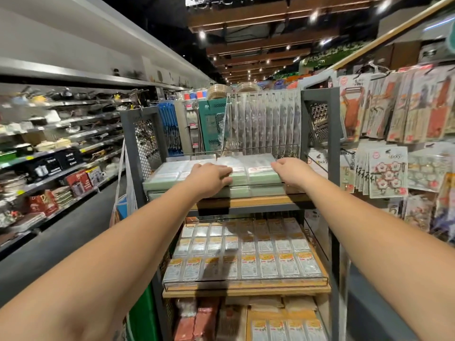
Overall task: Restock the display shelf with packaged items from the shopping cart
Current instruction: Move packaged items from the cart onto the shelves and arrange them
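Pale green flat packaged items in clear wrap, stacked in rows on display shelf.

Motion blur smears the cookware on the far left wall shelves, the print on the pale green flat packets is unreadable, and the red packs on the bottom shelf are cut off.

Single head-worn wide-angle view, looking forward and slightly down along both outstretched forearms. Camera faces the display shelf head-on, about an arm's reach off; its top tier sits mid-frame, lower tiers beneath. Strong barrel distortion bends the aisle shelving at left and hanging racks at right. No second view.
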Tool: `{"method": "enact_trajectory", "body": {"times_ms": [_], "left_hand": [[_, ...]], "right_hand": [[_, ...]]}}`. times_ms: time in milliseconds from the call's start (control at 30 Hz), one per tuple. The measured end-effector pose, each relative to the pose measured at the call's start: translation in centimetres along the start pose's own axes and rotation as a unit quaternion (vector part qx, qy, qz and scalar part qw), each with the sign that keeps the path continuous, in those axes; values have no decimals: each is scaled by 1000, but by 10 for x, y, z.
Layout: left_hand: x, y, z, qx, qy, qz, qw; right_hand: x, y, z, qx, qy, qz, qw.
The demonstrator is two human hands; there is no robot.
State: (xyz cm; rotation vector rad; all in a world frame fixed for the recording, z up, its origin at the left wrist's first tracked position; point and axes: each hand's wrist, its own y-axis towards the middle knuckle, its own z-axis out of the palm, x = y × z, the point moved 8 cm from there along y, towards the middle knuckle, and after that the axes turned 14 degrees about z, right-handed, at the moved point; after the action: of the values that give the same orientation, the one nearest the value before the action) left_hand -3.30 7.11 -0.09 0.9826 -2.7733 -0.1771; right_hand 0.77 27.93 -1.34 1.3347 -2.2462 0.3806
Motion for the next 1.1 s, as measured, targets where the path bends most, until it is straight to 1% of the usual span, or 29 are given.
{"method": "enact_trajectory", "body": {"times_ms": [167,267,333,367,433,467,500,533,600,700,733,767,800,833,867,933,1000,1033,1100], "left_hand": [[-5,-3,-4,-35,-4,2,999],[-4,-3,-4,-40,-32,3,999],[-3,-6,-4,-59,-54,-2,997],[-3,-11,-6,-81,-61,-8,995],[-7,-28,-15,-163,-84,-22,983],[-9,-41,-18,-212,-116,-28,970],[-10,-58,-20,-251,-164,-37,953],[-9,-78,-16,-280,-229,-51,931],[-10,-111,-2,-296,-350,-82,885],[8,-178,41,-321,-454,-160,815],[22,-209,61,-336,-483,-203,783],[31,-239,80,-342,-495,-240,762],[36,-254,93,-344,-507,-264,746],[49,-298,116,-341,-505,-307,731],[54,-317,128,-343,-513,-323,717],[73,-384,162,-343,-524,-376,683],[89,-443,192,-339,-530,-423,653],[96,-474,207,-335,-532,-447,636],[109,-530,238,-329,-545,-488,598]], "right_hand": [[1,-2,-1,-9,-21,-14,1000],[0,1,-1,-9,-24,-11,1000],[-1,-1,-1,-16,-19,2,1000],[-1,-6,-2,-33,-7,9,999],[2,-21,-8,-107,57,-1,993],[8,-36,-10,-148,105,-22,983],[17,-55,-9,-173,158,-54,971],[27,-75,-3,-172,209,-86,959],[43,-115,18,-116,298,-115,941],[71,-165,94,37,368,-98,924],[86,-181,133,100,379,-87,916],[97,-198,170,148,377,-76,911],[102,-206,192,180,374,-71,907],[117,-229,239,237,365,-61,898],[122,-240,263,269,358,-49,893],[142,-278,332,346,296,-36,890],[157,-312,389,406,231,-37,883],[163,-331,419,434,215,-35,874],[173,-361,464,454,187,-32,871]]}}
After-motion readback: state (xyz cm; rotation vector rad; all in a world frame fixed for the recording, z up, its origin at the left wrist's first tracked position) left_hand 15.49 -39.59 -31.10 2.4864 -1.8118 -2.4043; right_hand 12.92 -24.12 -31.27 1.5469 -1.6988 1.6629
